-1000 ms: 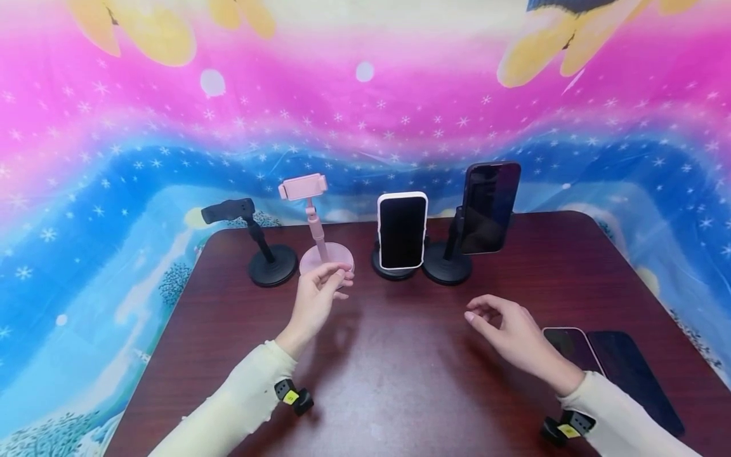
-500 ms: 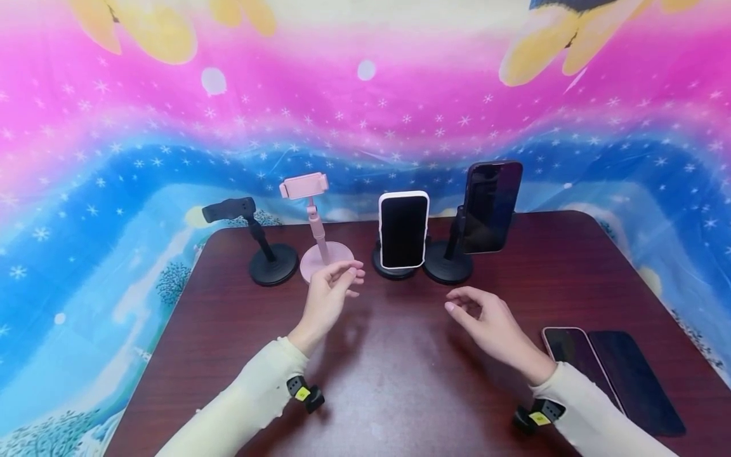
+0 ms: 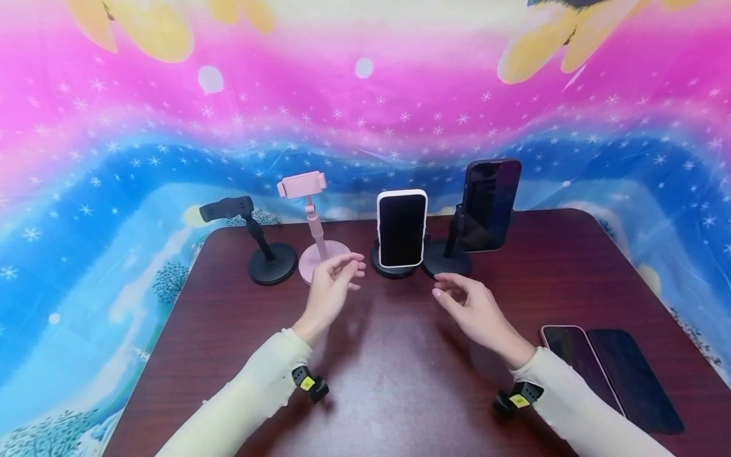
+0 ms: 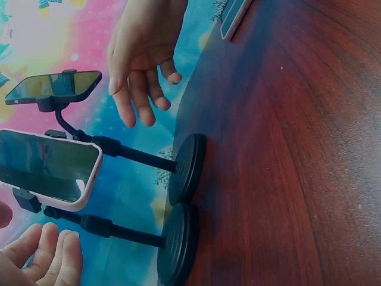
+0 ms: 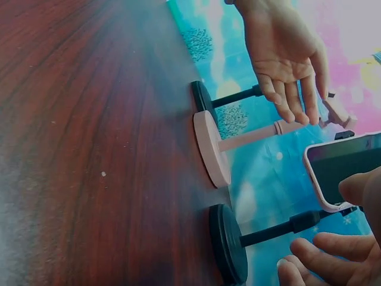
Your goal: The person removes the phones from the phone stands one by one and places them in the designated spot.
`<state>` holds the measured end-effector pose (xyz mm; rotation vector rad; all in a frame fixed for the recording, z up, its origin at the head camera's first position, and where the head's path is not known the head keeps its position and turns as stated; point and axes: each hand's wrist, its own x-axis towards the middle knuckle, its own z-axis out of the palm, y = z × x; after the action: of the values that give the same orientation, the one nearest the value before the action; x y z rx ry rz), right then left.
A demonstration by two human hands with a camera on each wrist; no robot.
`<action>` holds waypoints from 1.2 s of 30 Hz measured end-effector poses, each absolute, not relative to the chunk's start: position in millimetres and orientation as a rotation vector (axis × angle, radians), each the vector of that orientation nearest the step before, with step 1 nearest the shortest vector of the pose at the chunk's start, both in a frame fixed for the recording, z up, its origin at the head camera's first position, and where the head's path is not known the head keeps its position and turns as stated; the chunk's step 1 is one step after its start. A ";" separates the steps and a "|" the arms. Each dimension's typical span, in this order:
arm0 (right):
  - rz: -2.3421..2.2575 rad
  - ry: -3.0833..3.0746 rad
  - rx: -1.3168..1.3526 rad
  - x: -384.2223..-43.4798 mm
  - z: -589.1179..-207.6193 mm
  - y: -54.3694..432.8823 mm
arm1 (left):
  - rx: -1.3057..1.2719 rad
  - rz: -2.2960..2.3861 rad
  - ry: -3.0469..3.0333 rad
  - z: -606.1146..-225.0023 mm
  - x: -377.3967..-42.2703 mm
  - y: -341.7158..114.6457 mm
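Observation:
My left hand (image 3: pixel 329 293) hovers over the table in front of the pink phone stand (image 3: pixel 315 221), fingers loosely bent and holding nothing. Opposite it, my right hand (image 3: pixel 475 312) is raised with thumb and fingers apart, just in front of the round base of a black stand (image 3: pixel 448 259). A dark phone (image 3: pixel 491 206) is clamped upright in that stand. Between and beyond the hands, a phone in a white case (image 3: pixel 402 228) stands in a shorter black holder (image 3: pixel 394 272). In the left wrist view, the fingers of the left hand (image 4: pixel 44 256) appear near this white-cased phone, apart from it.
At the far left stands a black phone stand (image 3: pixel 272 263) with nothing in its clamp. Two more phones lie flat at the right, one light-edged (image 3: pixel 579 358) and one dark (image 3: pixel 636 381). A colourful printed cloth (image 3: pixel 365 120) hangs behind the brown table (image 3: pixel 388 393).
The right hand has travelled left and slightly forward, towards the white-cased phone. My left hand has shifted a little to the right. The stands and phones have stayed in place.

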<state>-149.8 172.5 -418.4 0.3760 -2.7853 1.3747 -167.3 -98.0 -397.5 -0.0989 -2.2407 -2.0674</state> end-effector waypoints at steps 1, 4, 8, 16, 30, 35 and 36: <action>1.383 -2.780 0.376 -151.4 -418.4 171.5 | -0.100 -2.063 -2.242 -397.5 -168.5 -97.7; 1.402 -2.760 0.377 -155.6 -418.1 168.2 | -0.104 -2.056 -2.243 -398.2 -171.4 -96.9; 1.434 -2.732 0.373 -160.5 -416.4 163.2 | -0.107 -2.046 -2.248 -397.4 -173.5 -95.6; 1.512 -2.679 0.352 -168.7 -414.1 154.1 | -0.115 -2.035 -2.256 -398.3 -177.2 -92.8; 1.586 -2.611 0.364 -179.1 -400.1 142.6 | -0.177 -2.064 -2.238 -390.2 -183.9 -88.5; 1.627 -2.584 0.353 -182.9 -397.1 138.5 | -0.208 -2.068 -2.233 -388.4 -188.1 -86.2; 1.631 -2.579 0.360 -183.4 -395.8 137.6 | -0.217 -2.064 -2.237 -388.2 -188.8 -86.0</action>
<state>-183.4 137.6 -395.8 0.3596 -2.5787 1.6309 -188.8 -86.0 -388.2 -0.2165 -2.2370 -2.0635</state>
